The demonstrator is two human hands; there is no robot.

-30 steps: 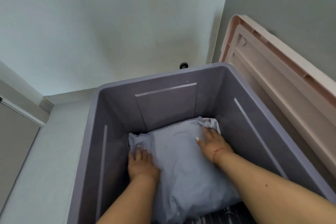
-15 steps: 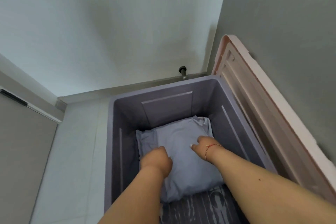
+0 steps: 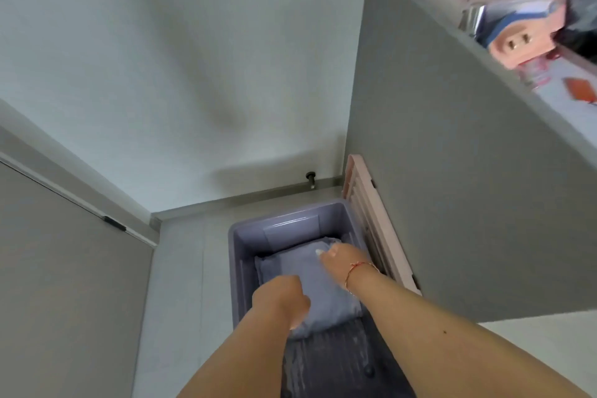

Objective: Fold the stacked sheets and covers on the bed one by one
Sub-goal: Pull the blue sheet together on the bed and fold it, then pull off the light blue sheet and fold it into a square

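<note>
I am looking at one folded sheet (image 3: 310, 287) lying in the bin (image 3: 233, 255); my left hand (image 3: 280, 299) and right hand (image 3: 336, 257) are hovering loosely curled, holding nothing. I cannot see the bed.

Lit softly and evenly, daylight-cool, with no hard glare; dim only inside the purple bin (image 3: 237, 237), apart from a pale sheen on its far wall. Faint, smeared shadows across the white wall (image 3: 161, 58); motion blur over the right hand (image 3: 337, 257), the left hand (image 3: 281, 299) and the toys on the shelf (image 3: 529, 32) at top right. Strongly bent by the wide lens towards the edges; straight lines splayed outward.
</note>
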